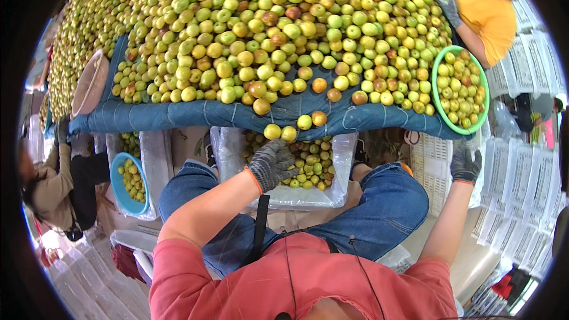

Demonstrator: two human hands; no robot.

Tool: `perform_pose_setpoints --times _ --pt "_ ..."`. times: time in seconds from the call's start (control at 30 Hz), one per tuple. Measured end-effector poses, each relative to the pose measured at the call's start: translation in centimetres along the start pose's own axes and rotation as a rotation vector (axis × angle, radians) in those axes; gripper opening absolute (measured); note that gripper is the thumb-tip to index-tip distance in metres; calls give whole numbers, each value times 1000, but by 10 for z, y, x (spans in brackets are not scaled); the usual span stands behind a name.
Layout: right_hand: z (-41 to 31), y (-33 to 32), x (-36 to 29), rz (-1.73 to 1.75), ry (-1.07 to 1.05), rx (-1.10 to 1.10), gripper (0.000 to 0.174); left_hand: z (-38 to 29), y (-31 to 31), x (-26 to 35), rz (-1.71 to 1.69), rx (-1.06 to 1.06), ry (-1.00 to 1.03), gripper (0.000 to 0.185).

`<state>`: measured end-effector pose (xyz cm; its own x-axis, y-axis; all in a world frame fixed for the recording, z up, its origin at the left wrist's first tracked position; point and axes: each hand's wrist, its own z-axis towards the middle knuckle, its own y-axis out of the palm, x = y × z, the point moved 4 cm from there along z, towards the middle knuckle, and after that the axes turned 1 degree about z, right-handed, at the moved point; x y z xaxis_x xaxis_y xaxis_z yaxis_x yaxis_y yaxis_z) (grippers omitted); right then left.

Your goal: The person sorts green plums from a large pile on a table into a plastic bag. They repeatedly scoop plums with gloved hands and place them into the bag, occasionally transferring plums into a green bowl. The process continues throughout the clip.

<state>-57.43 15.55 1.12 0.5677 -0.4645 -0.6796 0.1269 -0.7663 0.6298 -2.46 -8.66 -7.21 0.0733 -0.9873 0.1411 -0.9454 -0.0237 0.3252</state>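
My left hand (272, 164), in a grey knit glove with an orange cuff, is over a plastic-lined crate (340, 160) between my knees. Its fingers are apart, and its palm is hidden. Just beyond its fingertips, two yellow jujubes (281, 132) sit at the lip of a blue padded table edge (200, 114). Yellow-green and reddish jujubes (311, 162) partly fill the crate. My right hand (465, 164), gloved alike, is out to the right with fingers spread and nothing visible in it. Above it, a green-rimmed basket (485, 91) full of jujubes leans at the table's corner.
A large heap of jujubes (266, 31) covers the table. A pink basket (91, 82) stands tilted at left; a blue basin (118, 186) of jujubes is below. Co-workers in orange (482, 9) and beige (55, 186) flank me. White crates (511, 173) are stacked at right.
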Motion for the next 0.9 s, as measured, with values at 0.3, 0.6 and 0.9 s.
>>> perform_pose_setpoints --times 0.3,0.6,0.9 --pt "-111 384 344 -1430 -925 -1101 53 -18 21 18 -150 -164 -44 78" --pt "-149 366 449 -1855 -1075 -1217 53 -34 8 48 -434 -188 -81 96" --pt "-184 288 385 -1789 -534 -1257 39 -8 12 50 -473 -376 -64 71"
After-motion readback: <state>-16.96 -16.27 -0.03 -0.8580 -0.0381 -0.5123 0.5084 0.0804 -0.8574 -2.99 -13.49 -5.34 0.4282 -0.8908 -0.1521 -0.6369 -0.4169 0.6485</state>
